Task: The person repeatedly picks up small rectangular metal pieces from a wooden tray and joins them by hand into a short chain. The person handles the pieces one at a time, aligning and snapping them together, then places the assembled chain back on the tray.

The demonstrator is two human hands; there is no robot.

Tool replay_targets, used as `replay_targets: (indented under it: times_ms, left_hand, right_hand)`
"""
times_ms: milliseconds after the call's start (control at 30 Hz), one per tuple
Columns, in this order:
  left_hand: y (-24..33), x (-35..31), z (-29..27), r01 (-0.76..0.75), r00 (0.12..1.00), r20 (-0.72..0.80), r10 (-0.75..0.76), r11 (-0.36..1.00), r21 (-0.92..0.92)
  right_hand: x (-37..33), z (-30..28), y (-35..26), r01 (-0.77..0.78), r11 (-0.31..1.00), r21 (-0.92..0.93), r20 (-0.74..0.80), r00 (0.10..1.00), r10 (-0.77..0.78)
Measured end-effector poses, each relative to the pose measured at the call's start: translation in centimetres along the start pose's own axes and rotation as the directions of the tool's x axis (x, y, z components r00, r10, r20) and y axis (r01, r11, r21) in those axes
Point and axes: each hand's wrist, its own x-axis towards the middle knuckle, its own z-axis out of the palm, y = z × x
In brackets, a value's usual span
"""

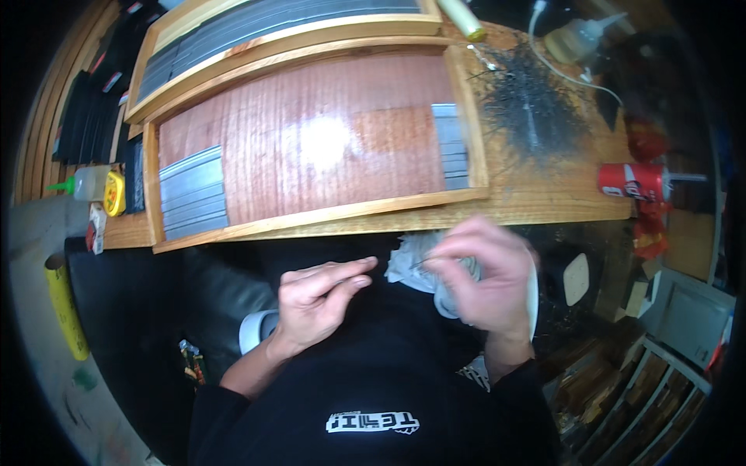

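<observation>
My left hand (312, 301) is over my lap, thumb drawn in against its stretched fingers. Whatever it pinches, if anything, is too small to make out. To its right my right hand (491, 272), smeared by motion, pinches a thin dark sliver (423, 263) between thumb and fingertips. Beneath that hand lies a crumpled pale grey cloth (408, 268). Just beyond both hands a shallow wooden tray (326, 217) rests on the table. Flat grey strips (190, 194) stand packed at its left end, with more grey strips (451, 147) at its right end.
A second framed tray (295, 27) of grey strips lies behind. Dark thin shavings (532, 105) pile on the table at right, near a squeeze bottle (579, 39) and a red can (633, 181). Yellow glue bottle (114, 194) stands left; a yellow roll (66, 307) is lower left.
</observation>
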Motion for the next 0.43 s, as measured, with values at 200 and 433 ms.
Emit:
replay_targets:
  times_ms: [200,433]
  left_hand:
    - [-0.1,1.4,0.9,-0.007,0.998,0.063,0.014,0.995,-0.101]
    - [1.9,2.0,0.7,0.210,0.955,0.259,-0.142,0.943,-0.259]
  right_hand:
    - [3.9,-9.0,-0.6,-0.147,0.942,-0.302,-0.451,0.892,-0.005]
    - [1.1,-3.7,-2.4,-0.155,0.987,-0.042,-0.011,0.988,0.155]
